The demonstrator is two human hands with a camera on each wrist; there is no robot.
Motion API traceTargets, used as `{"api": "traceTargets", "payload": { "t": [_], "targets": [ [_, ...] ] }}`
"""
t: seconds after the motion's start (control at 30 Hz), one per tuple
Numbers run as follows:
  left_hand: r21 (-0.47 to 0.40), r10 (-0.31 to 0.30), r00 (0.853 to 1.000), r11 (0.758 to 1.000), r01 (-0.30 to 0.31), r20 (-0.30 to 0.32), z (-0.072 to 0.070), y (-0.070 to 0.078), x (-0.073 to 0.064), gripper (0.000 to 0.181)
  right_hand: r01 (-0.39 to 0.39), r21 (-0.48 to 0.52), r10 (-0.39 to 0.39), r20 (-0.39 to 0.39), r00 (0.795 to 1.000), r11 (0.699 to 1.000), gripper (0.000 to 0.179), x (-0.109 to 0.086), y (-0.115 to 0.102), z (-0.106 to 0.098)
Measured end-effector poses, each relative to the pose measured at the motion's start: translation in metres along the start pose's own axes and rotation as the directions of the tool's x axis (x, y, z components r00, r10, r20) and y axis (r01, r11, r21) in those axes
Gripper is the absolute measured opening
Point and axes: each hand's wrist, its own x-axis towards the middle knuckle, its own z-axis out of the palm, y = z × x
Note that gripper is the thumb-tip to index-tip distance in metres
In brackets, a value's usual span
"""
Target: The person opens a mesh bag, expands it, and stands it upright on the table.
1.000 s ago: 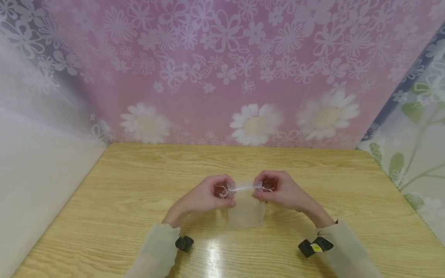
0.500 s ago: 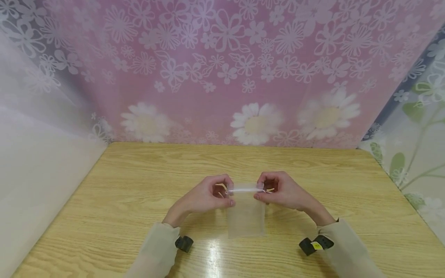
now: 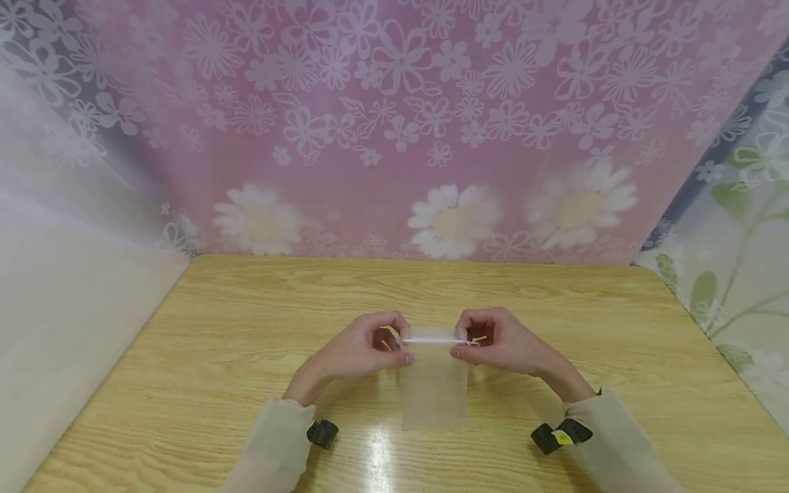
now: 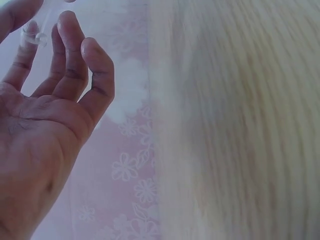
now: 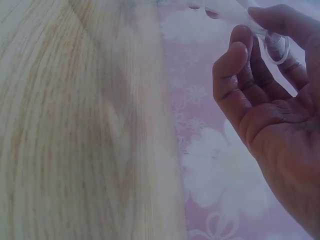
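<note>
A small translucent drawstring pouch hangs flat between both hands, over the wooden table in the head view. My left hand pinches its upper left corner between thumb and index finger. The upper right corner is pinched by my right hand. A shiny white band runs across the pouch's top between the fingers. Cord ends stick out at the right side, and a cord loop curls by the fingers in the right wrist view. The left wrist view catches only a sliver of the pouch at its upper edge.
A light wood-grain table spreads under the hands. Behind it hangs a pink flowered curtain, with a pale sheet on the left and a leaf-patterned one on the right. Black straps circle both wrists.
The pouch's top edge, bunched a second ago, is now spread straighter, and its bottom hangs lower and flatter. The left hand has shifted slightly left; the right hand has moved slightly right and down.
</note>
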Motion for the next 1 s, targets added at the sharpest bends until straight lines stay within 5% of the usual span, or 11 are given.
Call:
{"api": "traceTargets", "payload": {
  "t": [0.2, 0.43, 1.0],
  "targets": [
    [-0.014, -0.002, 0.999, 1.0, 0.002, -0.054, 0.001, 0.0, 0.001, 0.026, -0.005, 0.002, 0.005, -0.069, 0.998, 1.0, 0.014, -0.001, 0.004, 0.003],
    [-0.175, -0.008, 0.988, 0.984, -0.019, -0.151, 0.002, -0.002, 0.002, 0.045, -0.02, 0.013, 0.022, -0.184, 0.983, 1.0, 0.031, 0.0, 0.008, 0.006],
    [-0.243, 0.022, 0.939, 0.964, -0.111, -0.343, 0.0, -0.003, 0.01, 0.042, 0.16, 0.02, -0.147, -0.293, 0.945, 0.987, 0.066, 0.0, 0.008, 0.018]
  ]
}}
